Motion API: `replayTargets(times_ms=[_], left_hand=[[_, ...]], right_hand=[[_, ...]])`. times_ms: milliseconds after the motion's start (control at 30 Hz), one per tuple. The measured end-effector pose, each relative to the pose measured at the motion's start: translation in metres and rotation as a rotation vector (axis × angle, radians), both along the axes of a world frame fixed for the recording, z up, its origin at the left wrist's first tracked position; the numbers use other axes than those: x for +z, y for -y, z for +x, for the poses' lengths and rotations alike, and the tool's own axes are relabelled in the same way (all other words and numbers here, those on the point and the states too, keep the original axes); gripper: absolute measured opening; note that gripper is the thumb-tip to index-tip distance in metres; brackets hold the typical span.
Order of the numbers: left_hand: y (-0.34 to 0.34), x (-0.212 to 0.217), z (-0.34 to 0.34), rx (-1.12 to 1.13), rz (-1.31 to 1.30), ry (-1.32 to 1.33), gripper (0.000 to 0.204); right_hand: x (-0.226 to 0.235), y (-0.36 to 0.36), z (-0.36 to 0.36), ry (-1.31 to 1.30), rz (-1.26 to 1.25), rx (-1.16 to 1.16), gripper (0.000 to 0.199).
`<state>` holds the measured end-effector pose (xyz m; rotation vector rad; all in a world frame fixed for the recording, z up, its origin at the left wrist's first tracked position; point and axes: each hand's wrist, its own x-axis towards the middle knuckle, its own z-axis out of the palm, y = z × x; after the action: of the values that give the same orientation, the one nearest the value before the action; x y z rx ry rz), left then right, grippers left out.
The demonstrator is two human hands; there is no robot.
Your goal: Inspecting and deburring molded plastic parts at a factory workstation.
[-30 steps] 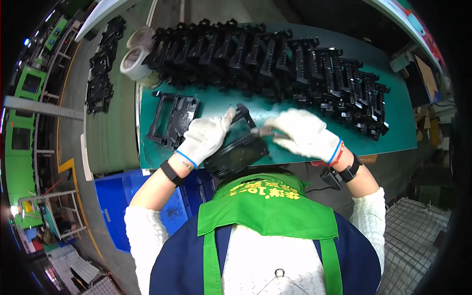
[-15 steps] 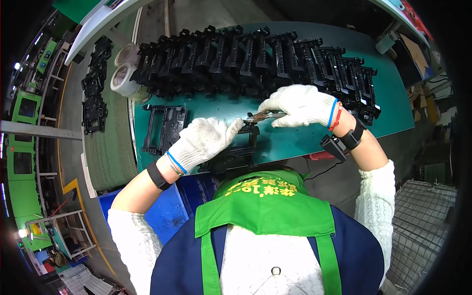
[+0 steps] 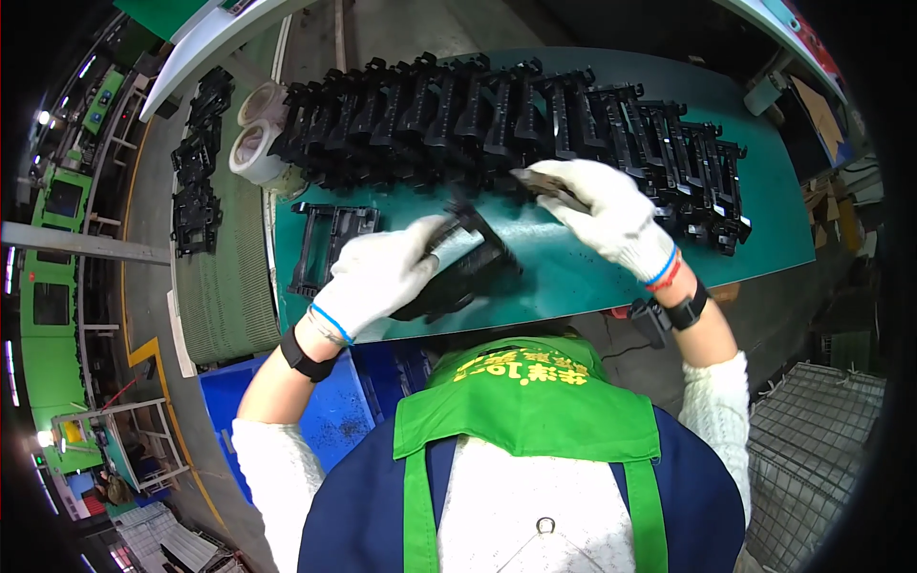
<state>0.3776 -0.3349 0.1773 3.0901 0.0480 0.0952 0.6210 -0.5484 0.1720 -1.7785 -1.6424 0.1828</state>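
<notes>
My left hand (image 3: 380, 272), in a white knit glove, grips a black plastic frame (image 3: 470, 270) by its left side. The frame is tilted above the front of the green table and blurred by motion. In my gloved right hand (image 3: 604, 215) is a pair of pliers (image 3: 552, 185), with the fingers closed round the handles. The pliers' tip points left, up and away from the frame. Another black frame (image 3: 310, 250) lies flat on the table, just left of my left hand.
A long row of black frames (image 3: 449, 119) stands across the back of the green table (image 3: 669, 258). Rolls of tape (image 3: 256, 153) sit at its left end. Farther left, a conveyor belt (image 3: 224, 296) carries more frames. Below is a blue bin (image 3: 325, 411) with dark scraps.
My right hand has drawn the pliers away from the frame and turned them up-left. My left hand has raised and tilted the frame.
</notes>
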Motion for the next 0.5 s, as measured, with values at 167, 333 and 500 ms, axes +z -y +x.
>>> replayTargets(times_ms=[167, 333, 500], left_hand=[[-0.013, -0.013, -0.028, 0.584, -1.039, 0.091, 0.037], [0.010, -0.045, -0.043, 0.788, -1.686, 0.557, 0.035], [0.035, -0.061, -0.034, 0.714, -2.041, 0.777, 0.031]], right_hand=[[-0.032, 0.017, -0.037, -0.127, 0.171, -0.310, 0.039], [-0.058, 0.020, -0.061, 0.003, 0.082, -0.291, 0.044], [-0.067, 0.011, -0.066, -0.007, 0.219, -0.274, 0.050]])
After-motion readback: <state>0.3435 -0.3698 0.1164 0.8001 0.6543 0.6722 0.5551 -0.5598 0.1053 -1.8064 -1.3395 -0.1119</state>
